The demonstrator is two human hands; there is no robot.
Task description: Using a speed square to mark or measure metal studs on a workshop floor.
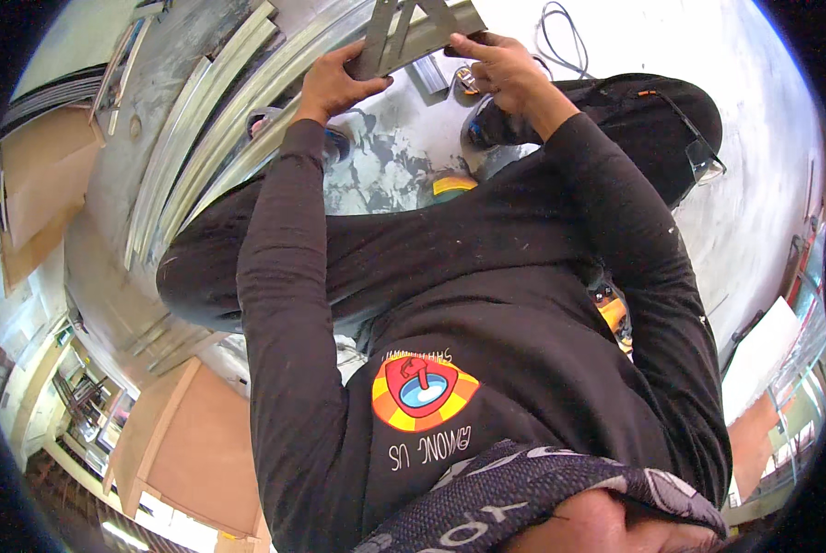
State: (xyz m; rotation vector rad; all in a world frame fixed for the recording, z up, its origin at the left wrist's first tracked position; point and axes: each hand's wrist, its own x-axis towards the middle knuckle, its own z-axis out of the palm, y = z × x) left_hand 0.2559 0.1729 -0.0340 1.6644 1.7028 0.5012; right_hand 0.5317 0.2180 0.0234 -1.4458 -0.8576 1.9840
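At the top of the head view, I hold up a flat grey metal piece with slanted bars and a triangular gap [422, 48]. My left hand [334, 85] grips its left end, thumb along the lower edge. My right hand [509, 76] pinches its right end, with the thumb on its face. The piece's far part runs out of the picture. Just below it, a narrow grey metal strip [428, 76] and a small yellow-and-black item [466, 81] lie near my right foot.
Long pale metal profiles [196, 138] lie at my left. A black cable [560, 41] curls at the far right. Glasses [705, 158] hang by my right knee. A yellow-edged round thing [453, 187] sits between my legs. Brown cardboard [196, 442] stands at near left.
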